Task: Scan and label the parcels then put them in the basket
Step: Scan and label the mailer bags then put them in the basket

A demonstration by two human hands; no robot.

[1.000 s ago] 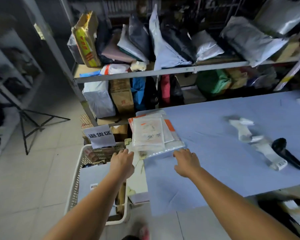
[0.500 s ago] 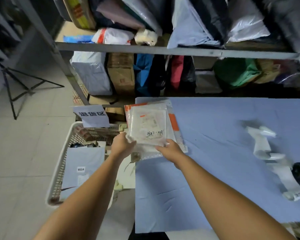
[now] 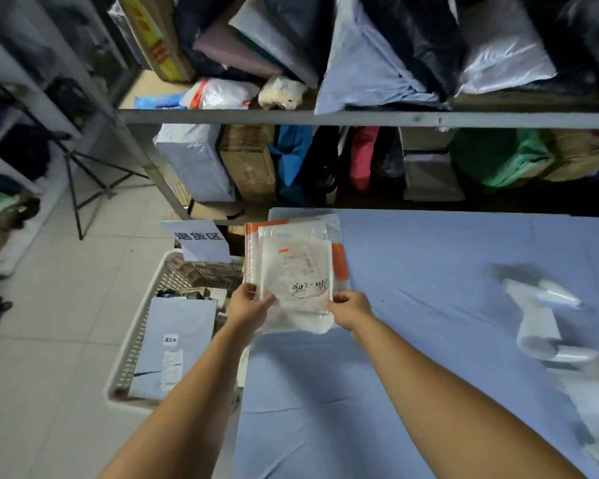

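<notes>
A stack of clear plastic parcels [image 3: 296, 271] lies at the far left corner of the blue table [image 3: 429, 288]; the top one bears a printed label and handwriting. My left hand [image 3: 248, 305] pinches its near left edge, thumb on top. My right hand [image 3: 348, 311] grips its near right corner. A white lattice basket [image 3: 142, 337] stands on the floor left of the table, holding a light blue mailer [image 3: 177, 344] with a white label. A white handheld scanner [image 3: 543, 319] lies blurred on the table at the right.
A metal shelf rack [image 3: 325, 117] packed with bags and cartons stands behind the table. A paper sign [image 3: 201, 243] hangs over the basket's far rim. A black tripod [image 3: 83, 188] stands on the tiled floor at left. White label strips [image 3: 592, 402] lie near the scanner.
Both hands moved from the table edge onto the parcel stack and took hold of the top parcel's near edge. The camera has moved closer and tilted down.
</notes>
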